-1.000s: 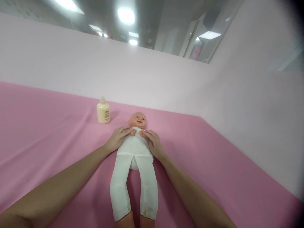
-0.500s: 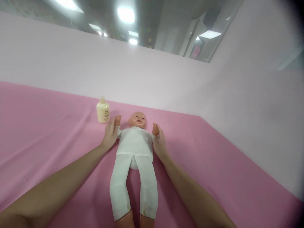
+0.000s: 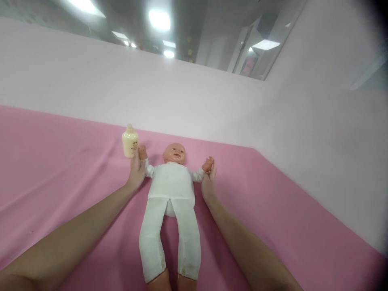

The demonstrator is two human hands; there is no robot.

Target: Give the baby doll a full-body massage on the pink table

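While the doll [image 3: 171, 184] lies supine, left hand [image 3: 136, 171] and right hand [image 3: 208, 180] spread its arms.

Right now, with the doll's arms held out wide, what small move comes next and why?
Probably bring the doll arms back in to its chest: the left hand and right hand hold them fully spread, and the left one nearly meets the bottle.

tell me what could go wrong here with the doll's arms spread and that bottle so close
1. The left hand, holding the baby doll's arm out, sits right beside the upright cream lotion bottle; a little more outward travel could knock it over.
2. The right hand seems to hold only the doll's small fist, so the grip may slip.
3. The doll's feet lie at the picture's bottom edge; whether the pink cloth ends there cannot be seen.
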